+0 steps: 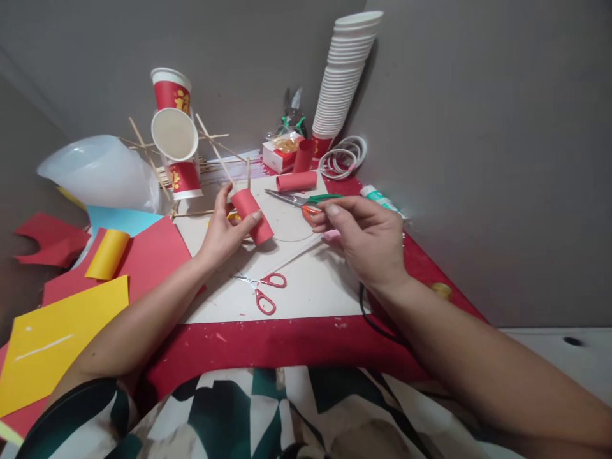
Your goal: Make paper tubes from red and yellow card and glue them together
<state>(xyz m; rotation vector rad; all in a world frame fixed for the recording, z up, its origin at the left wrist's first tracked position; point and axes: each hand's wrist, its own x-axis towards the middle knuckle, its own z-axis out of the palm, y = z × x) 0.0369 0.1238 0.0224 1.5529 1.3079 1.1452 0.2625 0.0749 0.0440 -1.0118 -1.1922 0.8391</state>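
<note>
My left hand (224,231) is closed around a rolled red paper tube (252,215), held tilted just above the white sheet (306,287). My right hand (366,239) hovers to the right of the tube with its fingers pinched together near something small and orange; what it holds I cannot make out. Green-handled scissors (301,199) lie just beyond my right fingertips. Small red-handled scissors (262,290) rest on the white sheet below both hands.
Another red tube (296,181), a tall stack of white cups (345,76), red paper cups on sticks (176,134), white rings (342,158), a glue bottle (380,197), a small box (280,155), red, yellow and blue paper sheets (62,338), a yellow roll (108,254), plastic bag (100,171).
</note>
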